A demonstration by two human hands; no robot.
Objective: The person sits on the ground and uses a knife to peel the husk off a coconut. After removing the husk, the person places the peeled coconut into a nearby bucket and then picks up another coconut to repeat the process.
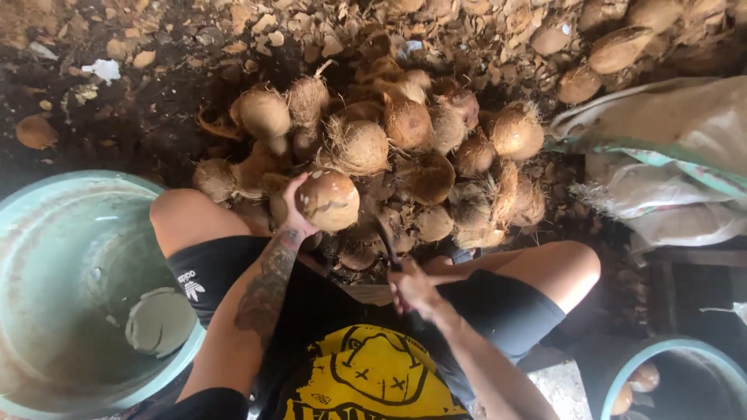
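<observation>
My left hand (295,211) holds a round husked coconut (328,200) up in front of me, above my knees. My right hand (414,289) is closed on the handle of a dark curved blade (384,233) that points up toward the coconut, a short way to its right. A heap of brown, fibrous coconuts (405,148) lies on the ground just beyond my hands. I sit with my knees apart, wearing black shorts and a black shirt with a yellow print.
A large pale green tub (47,233) holding liquid stands at my left. A second tub (669,350) with a few coconuts sits lower right. White sacks (669,155) lie at the right. Husk scraps (257,31) litter the dark ground behind the heap.
</observation>
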